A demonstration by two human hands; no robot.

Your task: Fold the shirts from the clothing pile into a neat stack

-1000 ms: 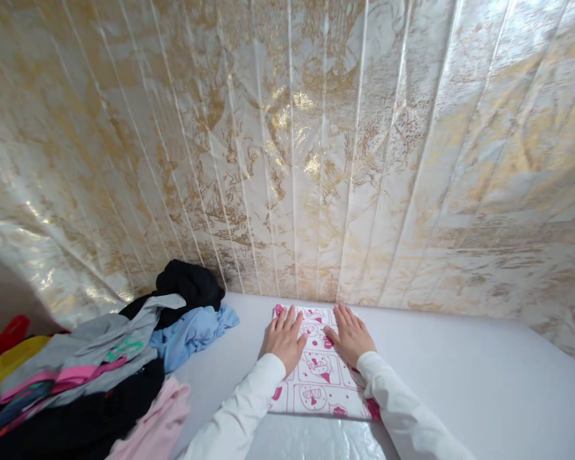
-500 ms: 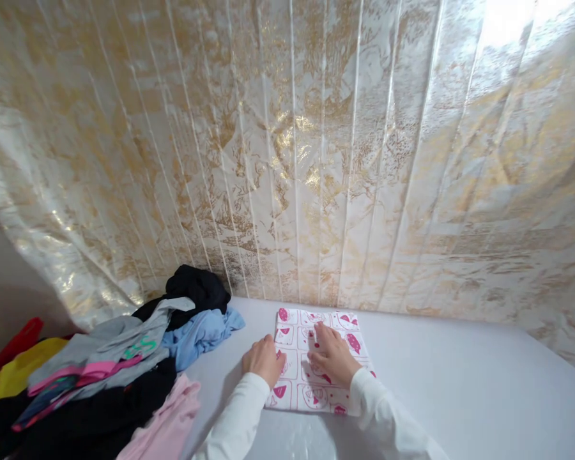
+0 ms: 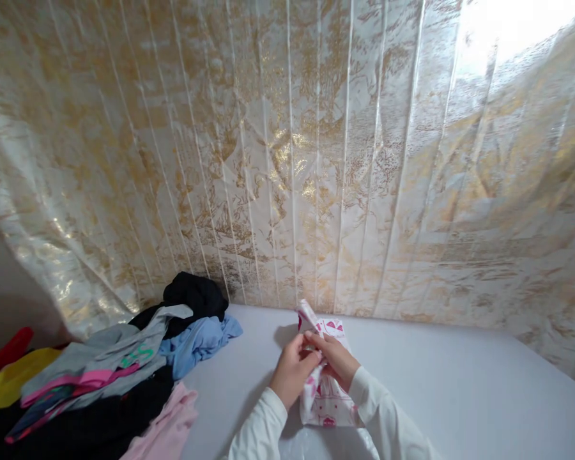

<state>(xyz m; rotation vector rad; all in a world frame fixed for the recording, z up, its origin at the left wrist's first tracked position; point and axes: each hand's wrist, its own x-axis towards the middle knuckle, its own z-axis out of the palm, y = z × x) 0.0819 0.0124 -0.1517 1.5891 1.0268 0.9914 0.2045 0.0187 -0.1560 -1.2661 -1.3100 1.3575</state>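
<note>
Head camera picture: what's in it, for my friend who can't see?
A person's left hand and right hand hold the raised left side of a white cloth with pink pictures on a pale tabletop. To the left is a messy pile of colorful clothes. Behind everything is a shiny gold-and-silver sheet.

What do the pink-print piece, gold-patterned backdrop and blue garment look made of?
Pink-print piece: fabric, matte, possibly cotton; it bends and creases softly.
Gold-patterned backdrop: likely coated or foil-printed sheet, shiny; bright glints and crisp crease lines.
Blue garment: soft fabric, matte; rumples loosely without glare. Knit or woven, can't tell.
</note>
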